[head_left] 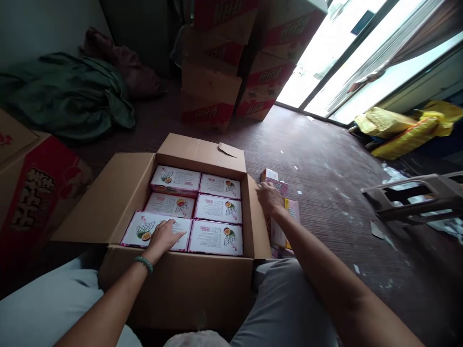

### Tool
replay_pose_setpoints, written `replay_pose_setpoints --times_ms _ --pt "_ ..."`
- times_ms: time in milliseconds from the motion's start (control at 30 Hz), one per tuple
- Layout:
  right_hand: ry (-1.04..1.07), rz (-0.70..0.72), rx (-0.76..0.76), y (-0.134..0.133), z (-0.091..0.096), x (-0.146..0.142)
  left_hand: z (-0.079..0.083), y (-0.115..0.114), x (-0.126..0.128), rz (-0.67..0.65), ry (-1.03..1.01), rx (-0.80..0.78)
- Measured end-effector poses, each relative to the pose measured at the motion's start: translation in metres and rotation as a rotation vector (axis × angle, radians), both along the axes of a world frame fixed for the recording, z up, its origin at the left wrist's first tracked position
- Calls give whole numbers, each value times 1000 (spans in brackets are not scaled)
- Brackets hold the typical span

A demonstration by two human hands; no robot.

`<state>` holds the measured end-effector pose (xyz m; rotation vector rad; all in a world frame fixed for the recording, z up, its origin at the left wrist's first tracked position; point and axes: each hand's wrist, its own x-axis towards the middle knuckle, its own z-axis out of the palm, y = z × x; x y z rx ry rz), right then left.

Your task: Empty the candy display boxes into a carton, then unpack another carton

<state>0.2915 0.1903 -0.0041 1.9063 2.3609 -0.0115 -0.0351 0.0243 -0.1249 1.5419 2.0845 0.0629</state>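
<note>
An open cardboard carton stands between my knees, its flaps folded out. Inside are several white and pink printed boxes with a fruit picture, packed in two columns. My left hand lies with fingers spread on the front left box; it wears a green bead bracelet. Just beyond the carton's right flap, my right hand is reaching down at several similar boxes on the floor. Its fingers are partly hidden and blurred, so a grip on a box cannot be made out.
Red and brown cartons are stacked ahead, and another red carton stands at the left. Green cloth lies behind it. To the right are a plastic stool, yellow bags and paper scraps on the dark floor.
</note>
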Motion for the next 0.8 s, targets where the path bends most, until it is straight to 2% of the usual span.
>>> replay_pose_setpoints --times_ms 100,167,233,367,467,533,600,667,800 --pt "120 66 -155 -32 -12 -57 0 5 -2 -11 42 13" --pt "229 149 -262 -55 -7 -83 5 11 -11 -2 110 37" --pt "310 189 -284 -74 6 -92 12 22 -25 -25 195 42" --pt "444 138 -233 -89 26 -75 15 56 -46 -198 227 -29" --pt "499 38 -238 -82 27 -56 3 79 -41 -288 188 -119" --pt "466 -3 -210 -76 24 -47 -7 85 -31 -326 162 -208" --pt "424 -13 -178 -70 22 -45 -11 83 -21 -354 148 -295" --pt "400 11 -181 -68 21 -48 -7 76 -15 -368 157 -325" --pt "347 88 -192 -69 23 -58 22 49 -7 -374 226 -228"
